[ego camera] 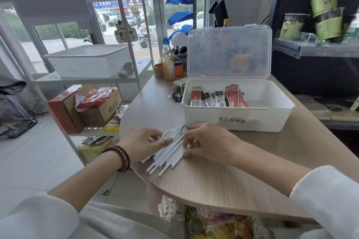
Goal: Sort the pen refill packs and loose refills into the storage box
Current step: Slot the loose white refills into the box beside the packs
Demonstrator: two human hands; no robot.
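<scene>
Slanting near-left to far-right (toward storage box (213, 122)), loose refills (171, 148) between hands (142, 142) (207, 140).

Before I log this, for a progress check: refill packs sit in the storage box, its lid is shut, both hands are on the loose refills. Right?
No: the head view shows the lid standing open. The refill packs do sit in the storage box, and the left hand and right hand are on the loose refills.

1. We see the left hand (144, 141) and right hand (210, 141) flanking white plastic loose refills (171, 150) on the wood-grain desk (213, 186), fingers (163, 141) touching them.
2. We find red and black refill packs (219, 99) standing in the open white plastic storage box (272, 120).
</scene>
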